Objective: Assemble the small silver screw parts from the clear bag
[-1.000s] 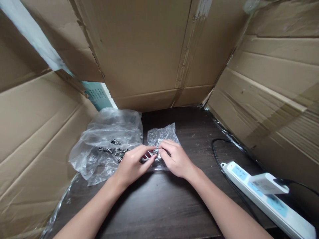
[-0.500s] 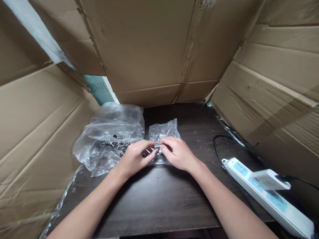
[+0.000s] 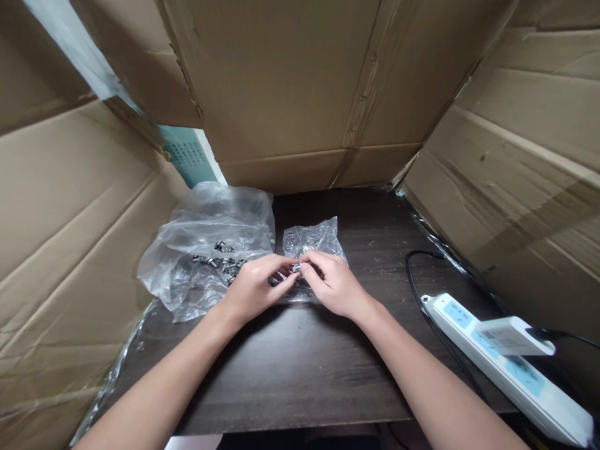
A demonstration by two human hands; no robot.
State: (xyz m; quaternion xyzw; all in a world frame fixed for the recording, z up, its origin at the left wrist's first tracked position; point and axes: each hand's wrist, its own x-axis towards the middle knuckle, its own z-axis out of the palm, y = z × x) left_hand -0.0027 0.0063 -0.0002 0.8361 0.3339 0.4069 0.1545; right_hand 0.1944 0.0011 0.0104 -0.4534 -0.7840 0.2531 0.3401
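Between my fingertips is a small shiny metal bolt (image 3: pixel 296 268), mostly covered, so its exact shape is hard to make out. My right hand (image 3: pixel 334 282) pinches it between thumb and index finger. From the other side, the thumb and fingertips of my left hand (image 3: pixel 257 282) close on its left end. Beneath both hands lies a small crumpled clear plastic bag (image 3: pixel 312 236), flat on the dark table. Left of my left hand, a heap of similar metal bolts (image 3: pixel 229 267) rests on a larger clear plastic bag (image 3: pixel 215 215).
Cardboard walls (image 3: pixel 290 94) enclose the dark wooden table (image 3: pixel 300 362) at the back and both sides. On the right lies a white power strip (image 3: pixel 497 362) with a white plug-in adapter (image 3: pixel 513 335). A black cable (image 3: pixel 409 269) curves beside it.
My fingertips have drawn slightly closer together around the bolt. The camera has tilted a little, so the table and bags appear higher in view.
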